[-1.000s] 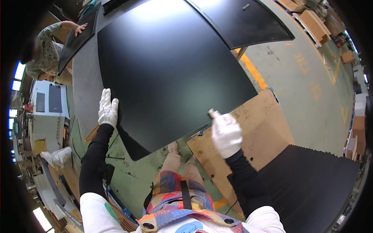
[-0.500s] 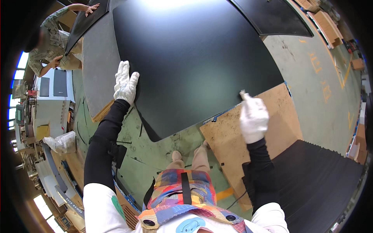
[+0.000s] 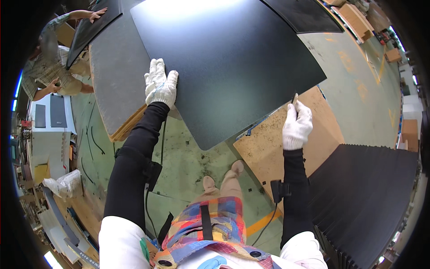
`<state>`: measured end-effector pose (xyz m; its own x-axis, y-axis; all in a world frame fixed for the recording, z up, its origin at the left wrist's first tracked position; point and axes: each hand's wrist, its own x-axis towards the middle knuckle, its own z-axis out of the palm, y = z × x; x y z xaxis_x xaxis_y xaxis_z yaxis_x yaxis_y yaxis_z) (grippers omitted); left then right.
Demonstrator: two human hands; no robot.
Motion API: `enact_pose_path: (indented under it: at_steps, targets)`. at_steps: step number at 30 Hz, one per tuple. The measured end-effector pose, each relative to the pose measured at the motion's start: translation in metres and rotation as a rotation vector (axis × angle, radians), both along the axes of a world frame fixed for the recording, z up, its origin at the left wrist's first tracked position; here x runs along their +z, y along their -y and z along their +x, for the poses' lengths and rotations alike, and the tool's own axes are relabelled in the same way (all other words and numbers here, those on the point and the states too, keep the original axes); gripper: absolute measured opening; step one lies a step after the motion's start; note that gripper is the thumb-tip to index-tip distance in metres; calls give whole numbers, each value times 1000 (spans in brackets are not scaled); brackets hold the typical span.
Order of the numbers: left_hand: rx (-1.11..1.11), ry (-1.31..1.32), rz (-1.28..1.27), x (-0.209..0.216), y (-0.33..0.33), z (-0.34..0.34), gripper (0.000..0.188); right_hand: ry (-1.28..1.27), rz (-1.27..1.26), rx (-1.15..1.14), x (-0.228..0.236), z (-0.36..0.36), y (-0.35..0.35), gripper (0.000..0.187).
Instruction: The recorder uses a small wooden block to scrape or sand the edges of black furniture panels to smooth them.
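A large dark sheet (image 3: 237, 76) with a smooth sheen fills the middle of the view. My left hand (image 3: 161, 84), in a white knit glove, lies along its left edge with the fingers stretched out. At the near right edge of the sheet, my gloved right hand (image 3: 297, 125) is closed in a pinch round a small slim tool (image 3: 294, 98). The tool's tip meets the sheet's edge; most of it is hidden by the fingers, so its kind is unclear.
A grey-topped table (image 3: 117, 67) supports the sheet at left, a wooden board (image 3: 264, 154) at right. Stacked black sheets (image 3: 363, 184) stand at lower right. A co-worker (image 3: 49, 67) handles another black panel (image 3: 96, 29) at upper left. Cables hang from my forearms.
In the picture, the sheet's near corner has shifted right and away from me. My left hand sits farther along the left edge. My right hand has turned more upright, the tool now at the edge.
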<state>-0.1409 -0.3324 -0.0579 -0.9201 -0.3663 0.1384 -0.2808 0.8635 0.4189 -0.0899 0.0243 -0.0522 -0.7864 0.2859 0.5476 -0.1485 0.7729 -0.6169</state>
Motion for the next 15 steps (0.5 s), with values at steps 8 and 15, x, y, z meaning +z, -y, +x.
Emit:
enact_pose_path:
  at_steps: [8,15]
  targets:
    - [-45,-98,-97,-10,15,2,64,-97,102,371,-15,78,86,17]
    - [-18,-86,-87,-9,24,0,64,23,-102,266,-4,71,87,19]
